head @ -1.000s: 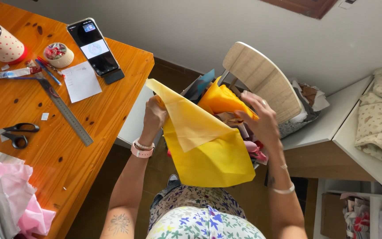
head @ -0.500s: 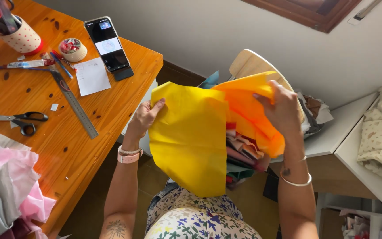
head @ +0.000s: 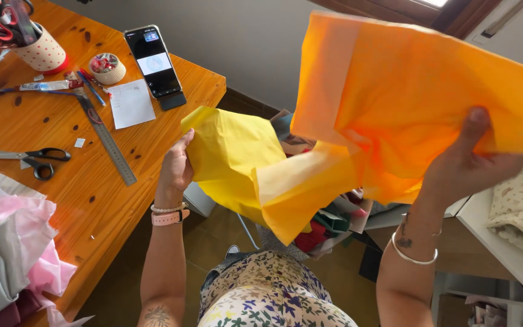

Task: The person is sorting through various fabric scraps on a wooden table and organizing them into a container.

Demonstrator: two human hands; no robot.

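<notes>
A wooden table (head: 86, 200) with dark knots fills the left of the scene. At its far end stand a dotted cup (head: 42, 53) of scissors and a roll of tape (head: 108, 68); a phone (head: 154, 60) lies to their right, by a white paper slip (head: 131, 103). A metal ruler (head: 106, 138) runs down the middle, black-handled scissors (head: 31, 158) to its left. Pink and grey cloth (head: 7, 248) is heaped at the near left.

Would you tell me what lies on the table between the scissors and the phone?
In the head view, a metal ruler and white paper lie between scissors and phone.
</notes>
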